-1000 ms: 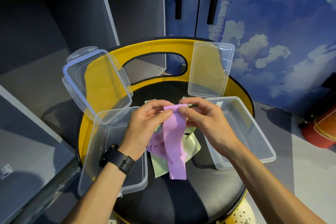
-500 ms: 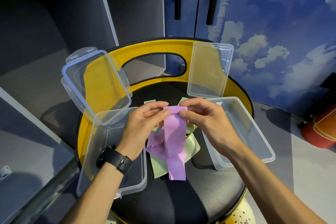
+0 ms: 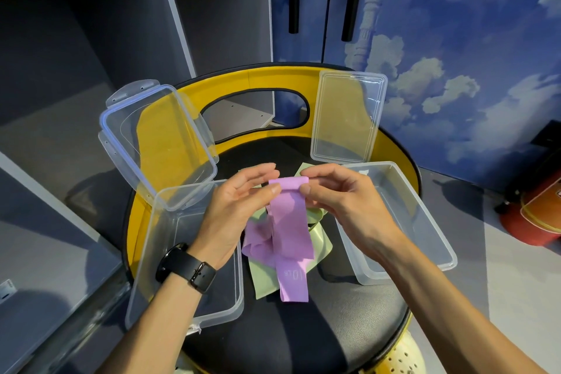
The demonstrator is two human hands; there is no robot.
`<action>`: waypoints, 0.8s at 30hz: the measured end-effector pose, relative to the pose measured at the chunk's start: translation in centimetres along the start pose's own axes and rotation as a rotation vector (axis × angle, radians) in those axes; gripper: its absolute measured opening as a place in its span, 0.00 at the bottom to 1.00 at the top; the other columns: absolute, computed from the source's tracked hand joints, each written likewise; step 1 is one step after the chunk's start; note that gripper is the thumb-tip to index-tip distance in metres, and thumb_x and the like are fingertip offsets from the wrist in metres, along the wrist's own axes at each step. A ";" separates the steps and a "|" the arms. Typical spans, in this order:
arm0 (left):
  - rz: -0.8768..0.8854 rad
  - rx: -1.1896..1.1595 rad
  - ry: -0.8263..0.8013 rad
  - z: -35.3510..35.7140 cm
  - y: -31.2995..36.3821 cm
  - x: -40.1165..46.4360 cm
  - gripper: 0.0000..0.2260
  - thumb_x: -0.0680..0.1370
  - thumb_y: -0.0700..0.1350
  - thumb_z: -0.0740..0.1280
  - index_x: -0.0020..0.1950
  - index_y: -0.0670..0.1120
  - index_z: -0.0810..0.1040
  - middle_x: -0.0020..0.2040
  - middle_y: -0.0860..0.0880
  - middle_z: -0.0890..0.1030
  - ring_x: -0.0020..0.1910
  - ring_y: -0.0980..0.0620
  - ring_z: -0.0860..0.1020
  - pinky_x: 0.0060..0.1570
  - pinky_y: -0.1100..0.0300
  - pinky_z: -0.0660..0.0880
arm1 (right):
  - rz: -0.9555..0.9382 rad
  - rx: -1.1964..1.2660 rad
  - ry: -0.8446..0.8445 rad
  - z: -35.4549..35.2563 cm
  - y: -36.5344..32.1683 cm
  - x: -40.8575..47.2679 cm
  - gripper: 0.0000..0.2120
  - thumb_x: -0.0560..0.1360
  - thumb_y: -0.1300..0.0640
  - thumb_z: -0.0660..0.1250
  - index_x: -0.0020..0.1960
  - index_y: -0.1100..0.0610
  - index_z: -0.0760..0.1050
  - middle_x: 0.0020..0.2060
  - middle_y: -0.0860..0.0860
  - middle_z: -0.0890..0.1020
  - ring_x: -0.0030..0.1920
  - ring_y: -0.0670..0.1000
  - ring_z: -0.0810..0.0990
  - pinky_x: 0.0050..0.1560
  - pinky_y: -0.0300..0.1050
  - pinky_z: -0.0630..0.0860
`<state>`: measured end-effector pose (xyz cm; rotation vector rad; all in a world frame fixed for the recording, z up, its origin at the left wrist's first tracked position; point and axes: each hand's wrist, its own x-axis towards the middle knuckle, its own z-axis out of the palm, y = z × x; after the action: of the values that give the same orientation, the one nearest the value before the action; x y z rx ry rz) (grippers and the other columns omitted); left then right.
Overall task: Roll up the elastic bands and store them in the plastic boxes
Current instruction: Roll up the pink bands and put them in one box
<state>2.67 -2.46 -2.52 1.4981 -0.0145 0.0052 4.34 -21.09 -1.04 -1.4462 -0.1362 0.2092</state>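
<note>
1. The left hand pinches the left side of the purple elastic band at its top edge, thumb in front and fingers curled behind.
2. The right hand pinches the right side of the same top edge, thumb tip on the front face, fingers bent over the back.
3. The top of the purple elastic band is folded over into a short first turn between the two hands; the rest hangs down loose, with a crumpled loop to the left and a straight tail bearing pale printed characters near its lower end.
4. A pale green elastic band lies flat on the black seat of a round chair, under and behind the purple one.
5. The left plastic box sits on the seat's left edge, under the left wrist, which wears a black watch. Its clip lid leans tilted against the yellow backrest.
6. The right plastic box sits on the seat's right side, just beside the right hand. Its flat lid stands leaning on the backrest behind it.
7. Both boxes hold nothing.
8. Grey open shelving stands to the left, a cloud-painted wall to the right, and a red object on the floor at far right.
</note>
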 end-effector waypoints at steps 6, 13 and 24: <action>-0.026 0.052 0.043 0.1 -0.3 0.0 0.12 0.74 0.43 0.70 0.56 0.52 0.81 0.51 0.49 0.85 0.50 0.50 0.83 0.51 0.55 0.78 | -0.021 -0.021 0.005 0.0 0.1 0.0 0.09 0.72 0.69 0.71 0.51 0.60 0.81 0.47 0.59 0.85 0.46 0.51 0.84 0.45 0.39 0.79; 0.003 0.025 0.064 -0.1 -0.3 -0.1 0.11 0.73 0.37 0.72 0.50 0.53 0.82 0.52 0.50 0.84 0.54 0.49 0.81 0.51 0.54 0.78 | 0.083 0.059 -0.005 0.0 0.3 0.1 0.11 0.73 0.63 0.71 0.55 0.62 0.80 0.48 0.58 0.85 0.45 0.54 0.83 0.52 0.50 0.82; -0.064 -0.020 0.059 0.2 -0.1 -0.1 0.16 0.69 0.49 0.71 0.57 0.50 0.81 0.53 0.47 0.84 0.51 0.49 0.83 0.51 0.53 0.80 | -0.010 0.021 0.037 -0.1 0.5 0.3 0.08 0.72 0.67 0.71 0.52 0.63 0.81 0.46 0.57 0.85 0.43 0.49 0.84 0.44 0.39 0.81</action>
<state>2.57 -2.63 -2.63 1.4776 0.0808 -0.0025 4.63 -21.08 -1.57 -1.4271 -0.1106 0.1753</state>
